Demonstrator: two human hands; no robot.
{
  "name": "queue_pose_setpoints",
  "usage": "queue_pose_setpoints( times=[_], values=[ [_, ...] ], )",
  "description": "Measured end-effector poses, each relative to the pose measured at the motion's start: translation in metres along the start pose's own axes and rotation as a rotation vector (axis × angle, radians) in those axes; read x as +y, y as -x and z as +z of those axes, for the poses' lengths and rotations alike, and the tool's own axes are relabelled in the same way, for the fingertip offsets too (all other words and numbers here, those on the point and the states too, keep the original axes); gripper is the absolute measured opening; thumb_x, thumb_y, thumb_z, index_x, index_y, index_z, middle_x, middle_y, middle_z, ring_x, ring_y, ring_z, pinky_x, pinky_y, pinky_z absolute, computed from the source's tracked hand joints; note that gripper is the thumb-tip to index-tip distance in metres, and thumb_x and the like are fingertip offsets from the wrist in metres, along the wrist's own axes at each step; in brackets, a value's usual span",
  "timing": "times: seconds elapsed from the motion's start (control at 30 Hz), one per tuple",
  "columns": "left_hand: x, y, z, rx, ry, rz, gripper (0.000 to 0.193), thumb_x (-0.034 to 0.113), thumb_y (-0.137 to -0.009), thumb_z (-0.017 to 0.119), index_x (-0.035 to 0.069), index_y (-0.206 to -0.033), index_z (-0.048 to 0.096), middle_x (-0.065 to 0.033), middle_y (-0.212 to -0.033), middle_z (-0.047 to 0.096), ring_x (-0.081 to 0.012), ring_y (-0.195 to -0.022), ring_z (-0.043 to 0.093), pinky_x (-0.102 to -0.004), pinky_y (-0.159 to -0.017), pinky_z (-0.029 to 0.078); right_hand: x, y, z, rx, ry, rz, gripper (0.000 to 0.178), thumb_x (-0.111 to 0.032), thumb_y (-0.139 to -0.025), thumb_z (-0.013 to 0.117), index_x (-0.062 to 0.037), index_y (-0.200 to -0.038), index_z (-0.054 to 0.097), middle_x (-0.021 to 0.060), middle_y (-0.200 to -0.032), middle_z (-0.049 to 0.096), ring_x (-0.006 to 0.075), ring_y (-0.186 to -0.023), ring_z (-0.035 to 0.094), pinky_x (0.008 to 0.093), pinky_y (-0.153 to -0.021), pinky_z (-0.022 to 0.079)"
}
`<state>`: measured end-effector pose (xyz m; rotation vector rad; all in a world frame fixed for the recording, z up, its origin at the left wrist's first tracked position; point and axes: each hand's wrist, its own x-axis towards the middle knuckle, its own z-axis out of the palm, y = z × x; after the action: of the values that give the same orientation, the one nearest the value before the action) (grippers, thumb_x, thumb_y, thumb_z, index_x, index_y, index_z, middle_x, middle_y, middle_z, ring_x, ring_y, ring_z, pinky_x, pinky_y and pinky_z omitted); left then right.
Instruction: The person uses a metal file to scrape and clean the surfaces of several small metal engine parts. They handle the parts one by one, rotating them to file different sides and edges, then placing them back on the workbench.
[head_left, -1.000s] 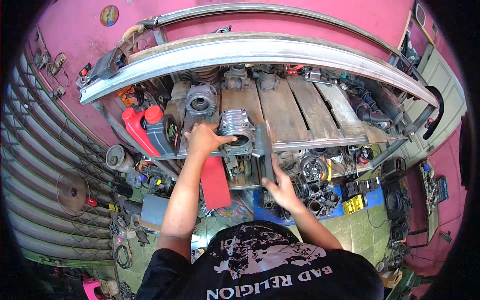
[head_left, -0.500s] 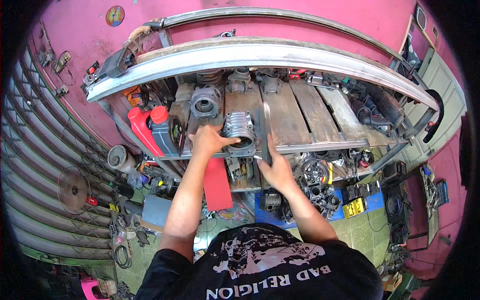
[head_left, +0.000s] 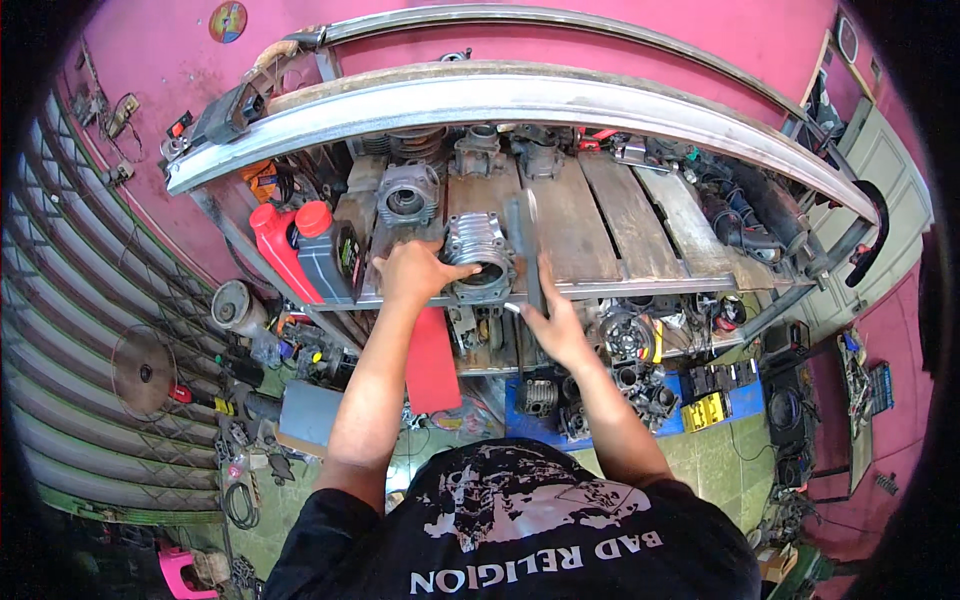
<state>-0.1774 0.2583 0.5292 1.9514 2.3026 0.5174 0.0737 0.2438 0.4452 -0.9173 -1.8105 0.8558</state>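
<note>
Fingers of my left hand (head_left: 415,272) rest against the finned engine cylinder (head_left: 478,256) on the wooden shelf (head_left: 600,215). My right hand (head_left: 552,318) seems closed round a flat metal bar (head_left: 524,240) standing just beside it; a second cylinder (head_left: 407,195) sits behind, untouched.
</note>
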Motion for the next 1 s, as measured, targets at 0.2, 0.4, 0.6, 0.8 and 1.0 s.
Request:
queue_pose_setpoints(
  times=[0.2,0.4,0.6,0.8,1.0],
  values=[
    [0.002,0.001,-0.004,0.017,0.020,0.008,0.072,0.069,-0.063,0.084,0.015,-0.111,0.081,-0.0164,-0.103,0.078,-0.0356,-0.105,0.073,-0.0680,-0.098,0.043,-0.035,0.067,-0.003,-0.014,-0.011,0.070,0.085,-0.008,-0.092,0.067,-0.0058,-0.164,0.023,0.0283,-0.148,0.055,0.0296,-0.139,0.054,0.0334,-0.112,0.042],
    [0.000,-0.003,0.003,0.001,-0.006,0.040,0.056,0.057,-0.067,0.083,0.014,-0.102,0.081,-0.0157,-0.098,0.078,-0.0359,-0.100,0.073,-0.0688,-0.100,0.040,-0.040,-0.042,-0.004,0.060,0.272,-0.029,0.083,-0.023,-0.090,0.070,-0.0168,-0.163,0.030,0.0322,-0.118,0.068,0.0474,-0.110,0.067,0.0469,-0.094,0.055],
    [0.003,0.004,-0.003,0.037,-0.053,0.082,0.058,0.062,-0.067,0.083,0.015,-0.101,0.082,-0.0161,-0.096,0.078,-0.0349,-0.098,0.074,-0.0652,-0.095,0.042,-0.048,-0.025,0.014,0.017,0.496,-0.031,0.091,-0.025,-0.088,0.071,-0.0184,-0.165,0.023,0.0283,-0.083,0.071,0.0459,-0.077,0.071,0.0556,-0.072,0.058],
    [0.001,0.003,-0.008,-0.041,-0.051,0.056,0.058,0.064,-0.070,0.081,0.014,-0.098,0.081,-0.0165,-0.093,0.078,-0.0360,-0.096,0.074,-0.0646,-0.095,0.042,-0.076,0.049,0.015,-0.036,0.711,0.021,0.094,-0.025,-0.087,0.072,-0.0067,-0.164,0.022,0.0207,-0.064,0.066,0.0405,-0.056,0.067,0.0515,-0.057,0.056],
    [0.002,-0.002,0.000,-0.032,-0.041,0.069,0.048,0.057,-0.071,0.080,0.015,-0.096,0.081,-0.0157,-0.091,0.078,-0.0371,-0.095,0.074,-0.0680,-0.094,0.040,-0.058,-0.026,-0.005,-0.013,0.527,0.036,0.089,-0.026,-0.089,0.069,-0.0127,-0.164,0.024,0.0286,-0.080,0.070,0.0478,-0.075,0.070,0.0537,-0.073,0.057]
  ],
)
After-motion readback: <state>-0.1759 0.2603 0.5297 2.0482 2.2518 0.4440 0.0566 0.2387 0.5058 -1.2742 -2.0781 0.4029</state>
